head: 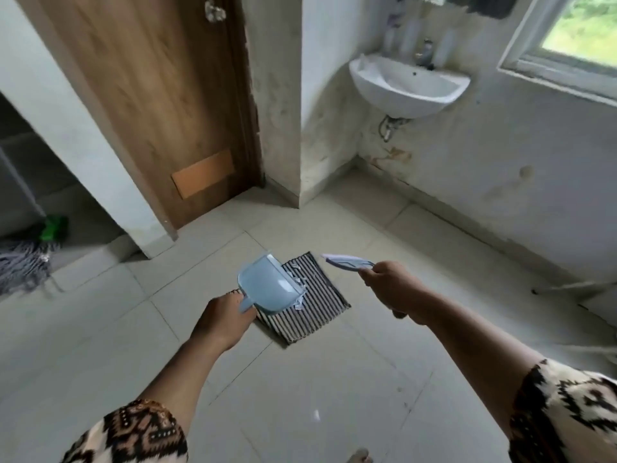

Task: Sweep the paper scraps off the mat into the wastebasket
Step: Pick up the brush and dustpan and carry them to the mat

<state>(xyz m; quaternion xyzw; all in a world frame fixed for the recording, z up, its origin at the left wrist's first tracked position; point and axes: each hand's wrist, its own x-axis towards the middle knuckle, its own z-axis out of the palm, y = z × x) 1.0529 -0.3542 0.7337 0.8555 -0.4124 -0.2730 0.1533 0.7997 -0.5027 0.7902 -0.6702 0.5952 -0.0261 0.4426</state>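
A black-and-white striped mat [317, 302] lies on the tiled floor in the middle of the view. My left hand [223, 315] grips the handle of a light blue dustpan [267, 287], held tilted above the mat's left part. White paper scraps [298, 283] show at the dustpan's right edge and on the mat beside it. My right hand [389, 285] holds a small light blue hand brush [347, 262] in the air, above and right of the mat's far corner. No wastebasket is in view.
A wooden door [157, 105] stands shut at the back left. A white wall sink [409, 85] hangs at the back right under a window [574, 38]. A grey mop head [23, 262] lies at the far left. One small white scrap [315, 415] lies on the tiles near me.
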